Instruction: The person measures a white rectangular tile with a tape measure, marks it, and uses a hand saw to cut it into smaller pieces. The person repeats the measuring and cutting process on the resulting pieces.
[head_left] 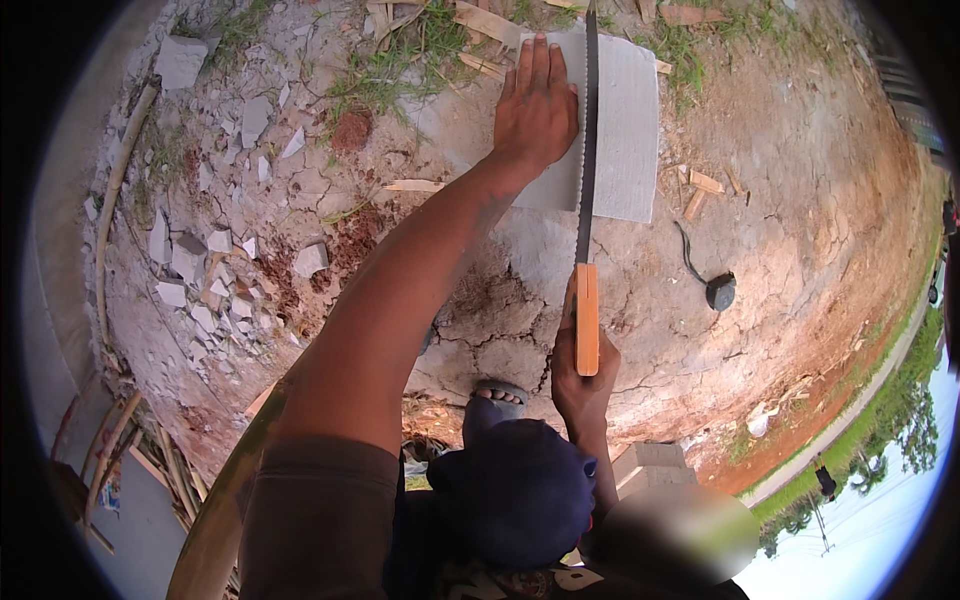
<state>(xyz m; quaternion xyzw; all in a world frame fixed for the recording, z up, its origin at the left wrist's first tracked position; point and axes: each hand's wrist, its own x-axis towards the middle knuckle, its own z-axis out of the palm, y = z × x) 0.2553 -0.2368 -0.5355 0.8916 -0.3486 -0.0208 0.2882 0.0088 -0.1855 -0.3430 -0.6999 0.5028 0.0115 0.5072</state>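
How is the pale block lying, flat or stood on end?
Flat: the pale block's broad face is turned up, with the left hand spread on it.

The scene is outdoors, on bare, cracked earth, dusty grey at the left and turning reddish brown toward the right. Tufts of green grass grow at the far side. Pale broken rubble lies scattered over the left, beside a long, slightly bent wooden pole. Beyond that pole, a smooth grey surface runs along the left edge, with loose sticks piled at the near left. On the right, a pale road curves past a green verge, with trees beyond it and a light blue sky. Bright daylight covers the ground.
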